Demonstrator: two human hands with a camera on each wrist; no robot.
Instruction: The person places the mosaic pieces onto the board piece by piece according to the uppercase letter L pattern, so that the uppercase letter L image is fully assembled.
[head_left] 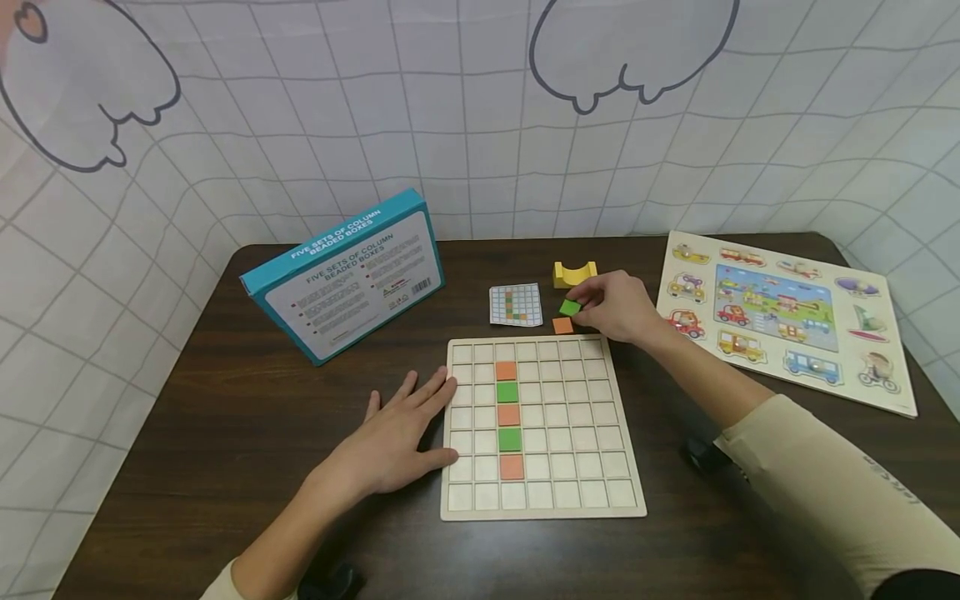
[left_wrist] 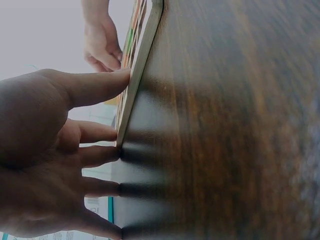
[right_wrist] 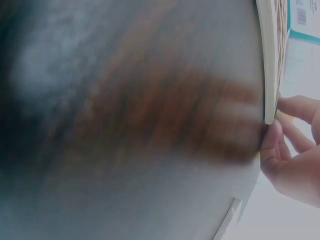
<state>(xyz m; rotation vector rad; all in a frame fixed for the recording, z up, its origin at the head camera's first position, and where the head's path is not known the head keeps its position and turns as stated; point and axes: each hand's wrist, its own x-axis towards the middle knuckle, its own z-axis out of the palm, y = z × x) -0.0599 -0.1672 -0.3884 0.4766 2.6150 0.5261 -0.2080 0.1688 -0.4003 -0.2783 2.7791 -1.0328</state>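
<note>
A wooden grid board [head_left: 480, 513] lies on the dark table, with a column of alternating orange tiles [head_left: 512, 467] and green tiles [head_left: 509, 439] in its third column of cells. My left hand [head_left: 393, 442] rests at the board's left edge, fingers spread. In the left wrist view its thumb [left_wrist: 102, 89] touches the board's rim [left_wrist: 142, 62]. Beyond the board's far right corner, my right hand [head_left: 617, 307] pinches a green tile [head_left: 570, 307]. Just below that tile lies a loose orange tile [head_left: 562, 326]. In the right wrist view the fingers are bent, and the tile is hidden.
A small pattern card [head_left: 515, 305] and a yellow curved block [head_left: 574, 275] lie behind the board. At the back left a blue-edged box [head_left: 360, 283] stands tilted. A vehicle picture puzzle [head_left: 787, 317] lies on the right, behind my right forearm.
</note>
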